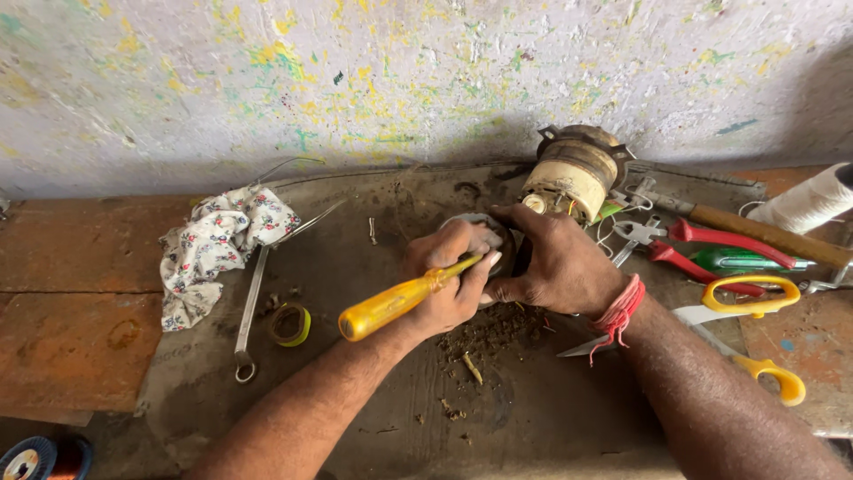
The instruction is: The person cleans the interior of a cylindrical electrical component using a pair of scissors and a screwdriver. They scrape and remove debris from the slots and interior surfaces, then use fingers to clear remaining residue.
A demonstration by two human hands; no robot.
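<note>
Near the middle of the frame, the left hand [449, 280] is closed around a screwdriver [404, 298] with a yellow handle; the handle points to the lower left, and the tip goes in toward a small dark round part [498, 240] which both hands cover. The right hand [555, 262], with a red thread [619, 311] around the wrist, is curled over this part from the right side and grips it. The part is mostly hidden, so I cannot tell exactly what it is. Below the hands, some brown dirt and crumbs [484, 333] lie on the dark work mat [373, 400].

Just above the right hand, a cream-coloured motor [573, 173] stands tilted. At the right side of the frame there are pliers with red handles [702, 244], a green-handled tool [746, 260], scissors with yellow handles [751, 307] and a wooden-handled tool [764, 233]. At the left, a flowered cloth [218, 244] lies on the mat, with a long spanner [251, 307] and a roll of yellow tape [290, 324] just beside it.
</note>
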